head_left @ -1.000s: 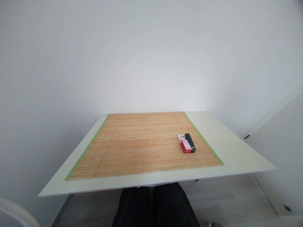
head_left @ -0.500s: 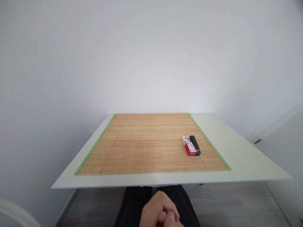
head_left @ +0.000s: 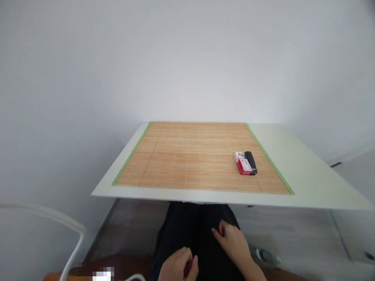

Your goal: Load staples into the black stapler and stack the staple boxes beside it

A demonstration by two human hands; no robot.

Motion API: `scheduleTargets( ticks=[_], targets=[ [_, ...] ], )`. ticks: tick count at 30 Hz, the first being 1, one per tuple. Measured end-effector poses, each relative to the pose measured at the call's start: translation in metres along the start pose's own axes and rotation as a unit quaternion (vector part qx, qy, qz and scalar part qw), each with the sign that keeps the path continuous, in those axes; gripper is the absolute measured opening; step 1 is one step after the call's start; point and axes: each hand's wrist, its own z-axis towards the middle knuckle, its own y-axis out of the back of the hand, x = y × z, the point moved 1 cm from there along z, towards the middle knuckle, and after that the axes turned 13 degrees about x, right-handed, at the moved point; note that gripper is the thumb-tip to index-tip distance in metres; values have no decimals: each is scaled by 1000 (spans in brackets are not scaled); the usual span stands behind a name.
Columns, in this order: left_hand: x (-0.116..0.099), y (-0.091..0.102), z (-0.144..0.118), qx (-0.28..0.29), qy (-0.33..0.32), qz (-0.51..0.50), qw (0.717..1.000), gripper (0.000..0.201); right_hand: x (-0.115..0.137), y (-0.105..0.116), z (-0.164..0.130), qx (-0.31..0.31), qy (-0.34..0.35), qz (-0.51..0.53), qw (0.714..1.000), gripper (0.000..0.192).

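Black stapler (head_left: 251,162) and box (head_left: 243,164) lie toward the table's (head_left: 310,177) right edge; any reach by left hand (head_left: 178,265) or right hand (head_left: 234,244), both loosely fisted, should clear the front edge.

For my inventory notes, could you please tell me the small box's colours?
Mainly red and white; the box shows best in the head view.

Soft light brightens the wall (head_left: 205,58), the floor (head_left: 134,222) under the table (head_left: 299,168) is dim, fine detail blurred.

Trousers (head_left: 182,230): black, plain, dark-seamed cloth
Left hand (head_left: 177,265): bare, over trousers' left leg
Right hand (head_left: 233,241): bare, over trousers' right leg
Right forearm (head_left: 252,269): bare, at trousers' right edge
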Motion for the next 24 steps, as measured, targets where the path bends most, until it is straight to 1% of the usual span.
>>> scheduleTargets(
  ticks=[2, 4, 7, 9, 12, 16, 18, 21, 24],
  targets=[
    [-3, 3, -19, -16, 15, 10, 1000, 29, 1, -4, 1, 7, -17, -35, 999, 29],
    [-5, 6, -29, -49, 50, 14, 997, 29, 0, -6, 3, 23, -1, -54, 998, 28],
    [-5, 7, -34, -98, 87, 22, 991, 26, -4, -8, 6, 42, 24, -64, 997, 27],
    [-1, 6, -35, -125, 108, 29, 986, 22, -6, -9, 5, 43, 31, -65, 996, 26],
    [6, 4, -34, -141, 140, 26, 980, 19, -7, -10, 4, 42, 34, -62, 997, 25],
    [15, 2, -30, -127, 173, 0, 977, 21, -7, -11, 2, 38, 32, -51, 997, 26],
    [20, 2, -26, -105, 188, -11, 976, 18, -7, -11, 2, 38, 31, -43, 998, 27],
    [27, 6, -19, -48, 167, -18, 985, 6, -8, -9, 1, 44, 34, -29, 998, 26],
    [28, 14, -16, -10, 132, -35, 991, 13, -6, -6, -2, 56, 46, -15, 997, 26]
  ],
)
